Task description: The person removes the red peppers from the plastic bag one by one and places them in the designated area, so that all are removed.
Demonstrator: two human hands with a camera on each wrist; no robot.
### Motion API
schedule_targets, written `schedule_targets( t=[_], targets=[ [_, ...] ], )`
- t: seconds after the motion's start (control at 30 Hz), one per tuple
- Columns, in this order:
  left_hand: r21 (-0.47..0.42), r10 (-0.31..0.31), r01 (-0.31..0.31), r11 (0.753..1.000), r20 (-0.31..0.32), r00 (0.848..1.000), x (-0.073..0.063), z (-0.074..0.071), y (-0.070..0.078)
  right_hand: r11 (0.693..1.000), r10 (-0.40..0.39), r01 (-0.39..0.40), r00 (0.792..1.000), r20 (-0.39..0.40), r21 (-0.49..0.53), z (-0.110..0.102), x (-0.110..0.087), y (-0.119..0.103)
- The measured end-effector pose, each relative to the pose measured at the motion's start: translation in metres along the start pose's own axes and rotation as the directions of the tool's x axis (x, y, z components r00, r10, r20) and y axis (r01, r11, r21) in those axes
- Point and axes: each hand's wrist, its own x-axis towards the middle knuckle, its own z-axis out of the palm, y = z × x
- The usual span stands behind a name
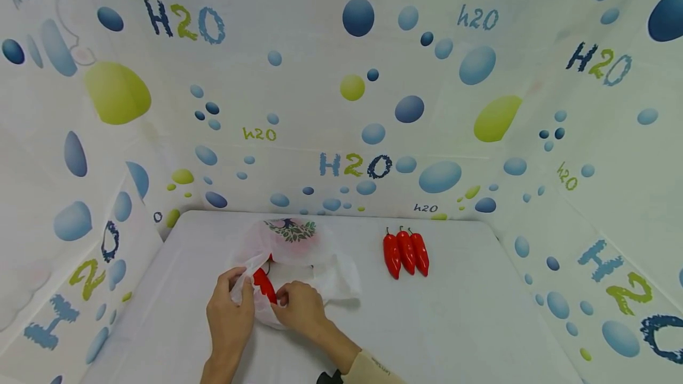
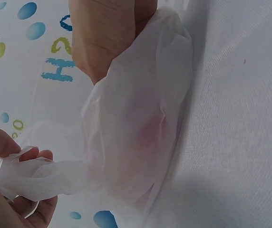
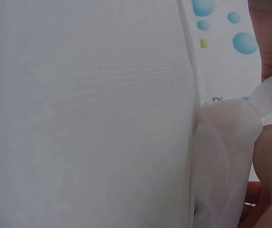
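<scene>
A thin white plastic bag point(image 1: 288, 242) with a tree print lies on the table, its mouth spread between both hands. Red chili peppers show inside, one red chili pepper point(image 1: 265, 286) plainly at the opening. My left hand point(image 1: 230, 307) grips the bag's left edge between thumb and fingers; in the left wrist view bag film runs through the left hand point(image 2: 19, 190). On the other side, my right hand point(image 1: 304, 310) has curled fingers pinching the bag's near edge, right beside the pepper's lower end. Its fingertips are partly hidden in the head view.
Three red chili peppers point(image 1: 407, 252) lie side by side to the right of the bag, stems pointing away. A white table point(image 1: 453, 325) carries everything. Behind and at both sides hangs a white curtain point(image 1: 320, 76) printed with blue and green drops.
</scene>
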Motion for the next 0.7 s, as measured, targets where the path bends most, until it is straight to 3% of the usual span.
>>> schedule_targets(
  t=[0.7],
  targets=[
    [0.010, 0.009, -0.009, 1.000, -0.006, 1.000, 0.000, 0.002, -0.001, 0.961, 0.107, -0.091, 0.993, -0.048, 0.262, -0.012, -0.006, -0.004]
  ],
)
